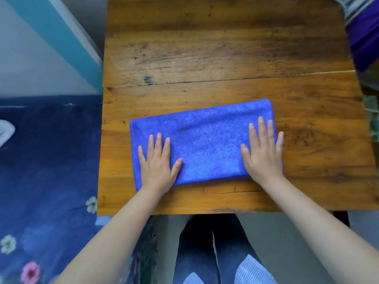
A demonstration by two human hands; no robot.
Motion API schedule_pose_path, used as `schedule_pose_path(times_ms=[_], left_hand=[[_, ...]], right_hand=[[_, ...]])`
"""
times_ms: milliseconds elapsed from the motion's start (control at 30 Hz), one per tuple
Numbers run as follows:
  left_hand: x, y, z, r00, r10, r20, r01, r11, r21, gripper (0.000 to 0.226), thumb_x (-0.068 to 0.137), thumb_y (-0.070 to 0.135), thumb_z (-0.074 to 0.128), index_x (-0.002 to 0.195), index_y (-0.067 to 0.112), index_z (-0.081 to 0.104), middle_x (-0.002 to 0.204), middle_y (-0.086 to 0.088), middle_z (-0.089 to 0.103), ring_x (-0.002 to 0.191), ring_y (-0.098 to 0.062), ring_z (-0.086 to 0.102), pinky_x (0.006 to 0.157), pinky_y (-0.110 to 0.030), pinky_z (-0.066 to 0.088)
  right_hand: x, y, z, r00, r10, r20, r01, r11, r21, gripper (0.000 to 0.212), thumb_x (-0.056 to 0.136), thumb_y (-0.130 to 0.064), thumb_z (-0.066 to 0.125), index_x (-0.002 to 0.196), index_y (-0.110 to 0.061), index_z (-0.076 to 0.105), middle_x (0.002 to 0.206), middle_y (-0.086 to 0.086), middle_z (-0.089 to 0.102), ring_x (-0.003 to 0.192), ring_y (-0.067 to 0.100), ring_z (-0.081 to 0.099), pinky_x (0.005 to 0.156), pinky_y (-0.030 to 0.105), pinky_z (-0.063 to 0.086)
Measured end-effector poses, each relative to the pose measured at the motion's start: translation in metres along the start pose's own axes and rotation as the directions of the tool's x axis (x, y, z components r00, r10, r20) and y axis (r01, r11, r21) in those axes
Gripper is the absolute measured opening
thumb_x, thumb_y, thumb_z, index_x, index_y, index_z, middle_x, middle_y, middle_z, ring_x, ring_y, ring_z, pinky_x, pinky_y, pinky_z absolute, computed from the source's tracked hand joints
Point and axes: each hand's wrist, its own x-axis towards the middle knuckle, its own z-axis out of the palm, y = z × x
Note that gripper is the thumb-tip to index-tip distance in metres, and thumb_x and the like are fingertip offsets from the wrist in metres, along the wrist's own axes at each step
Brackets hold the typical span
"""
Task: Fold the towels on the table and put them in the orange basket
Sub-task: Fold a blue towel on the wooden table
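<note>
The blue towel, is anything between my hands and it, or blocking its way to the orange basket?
Nothing lies between them: the left hand and right hand press flat on the blue towel. The orange basket isn't in view, so that path can't be judged.

The towel (205, 140) in the middle of the frame is plain bright blue. The table (225, 54) is orange-brown wood with dark grain and stains. At lower left, a dark blue cloth (47, 171) has white and pink flowers. At upper right, a purple fabric (365, 42).
</note>
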Motion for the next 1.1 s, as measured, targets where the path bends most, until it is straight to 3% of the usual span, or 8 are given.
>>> schedule_pose_path(times_ms=[100, 200, 367, 500, 667, 767, 867, 1100], left_hand=[[-0.025, -0.003, 0.012, 0.999, -0.015, 0.051, 0.014, 1.0, 0.02, 0.068, 0.089, 0.047, 0.05, 0.145, 0.017, 0.026, 0.155, -0.01, 0.013, 0.144, -0.033, 0.003, 0.114, -0.052, 0.0], [-0.034, -0.014, 0.012, 0.998, -0.035, 0.046, 0.033, 0.998, 0.047, 0.067, 0.085, 0.056, 0.041, 0.141, 0.021, 0.034, 0.153, -0.012, 0.019, 0.142, -0.037, 0.01, 0.112, -0.056, 0.009], [-0.034, -0.022, 0.009, 0.991, -0.026, 0.128, 0.013, 0.995, 0.101, 0.064, 0.09, 0.053, 0.042, 0.146, 0.027, 0.021, 0.157, -0.006, 0.003, 0.145, -0.028, -0.003, 0.113, -0.053, 0.0], [-0.029, -0.013, -0.008, 0.996, 0.026, 0.082, -0.032, 0.997, 0.068, 0.07, 0.085, 0.056, 0.03, 0.141, 0.016, 0.036, 0.154, -0.014, 0.019, 0.144, -0.03, 0.011, 0.113, -0.054, 0.004], [0.004, 0.027, -0.027, 0.968, 0.248, -0.03, -0.247, 0.968, 0.042, 0.047, 0.085, 0.018, 0.063, 0.125, -0.004, 0.052, 0.139, -0.027, 0.041, 0.132, -0.044, 0.034, 0.107, -0.056, 0.025], [0.039, 0.068, -0.034, 0.935, 0.353, 0.041, -0.354, 0.934, 0.038, 0.047, 0.088, 0.013, 0.055, 0.132, -0.001, 0.046, 0.142, -0.022, 0.039, 0.134, -0.037, 0.032, 0.11, -0.043, 0.025], [0.076, 0.113, -0.036, 0.896, 0.433, 0.096, -0.439, 0.898, 0.043, 0.049, 0.089, 0.011, 0.049, 0.136, 0.002, 0.039, 0.142, -0.015, 0.038, 0.13, -0.031, 0.033, 0.106, -0.034, 0.026], [0.138, 0.202, -0.041, 0.848, 0.399, 0.35, -0.392, 0.915, -0.093, 0.057, 0.084, 0.006, 0.047, 0.139, 0.014, 0.033, 0.137, -0.012, 0.039, 0.123, -0.03, 0.041, 0.088, -0.032, 0.04]], right_hand=[[-0.027, -0.017, 0.021, 0.988, -0.036, 0.149, 0.043, 0.998, -0.046, 0.057, 0.086, -0.036, 0.036, 0.138, -0.012, 0.038, 0.15, 0.014, 0.025, 0.14, 0.037, 0.018, 0.111, 0.057, 0.007], [-0.034, -0.007, 0.028, 0.986, -0.004, 0.165, 0.018, 0.996, -0.085, 0.057, 0.086, -0.037, 0.034, 0.139, -0.017, 0.037, 0.151, 0.009, 0.025, 0.141, 0.033, 0.017, 0.113, 0.053, 0.007], [-0.04, 0.023, 0.016, 0.975, 0.167, 0.15, -0.154, 0.984, -0.093, 0.06, 0.089, -0.039, 0.025, 0.144, -0.015, 0.023, 0.155, 0.005, 0.014, 0.144, 0.029, 0.007, 0.114, 0.05, 0.002], [-0.049, 0.038, 0.001, 0.936, 0.334, 0.11, -0.337, 0.941, 0.013, 0.056, 0.095, -0.027, 0.04, 0.144, -0.006, 0.023, 0.154, 0.012, 0.017, 0.143, 0.028, 0.012, 0.114, 0.047, 0.009], [-0.04, 0.024, -0.014, 0.878, 0.464, 0.119, -0.475, 0.876, 0.086, 0.061, 0.089, -0.025, 0.053, 0.14, -0.004, 0.027, 0.137, 0.015, 0.04, 0.125, 0.033, 0.036, 0.096, 0.044, 0.035], [-0.025, 0.014, -0.017, 0.818, 0.529, 0.223, -0.566, 0.809, 0.156, 0.061, 0.087, -0.017, 0.055, 0.139, -0.005, 0.025, 0.133, 0.016, 0.037, 0.121, 0.035, 0.039, 0.092, 0.04, 0.04], [-0.013, 0.013, -0.023, 0.736, 0.594, 0.326, -0.671, 0.705, 0.229, 0.049, 0.085, -0.013, 0.057, 0.127, -0.004, 0.034, 0.129, 0.017, 0.042, 0.116, 0.036, 0.046, 0.088, 0.038, 0.042], [-0.004, 0.033, -0.029, 0.653, 0.62, 0.435, -0.757, 0.558, 0.341, 0.033, 0.08, -0.007, 0.056, 0.113, -0.009, 0.048, 0.113, 0.013, 0.062, 0.106, 0.032, 0.056, 0.075, 0.031, 0.043]])
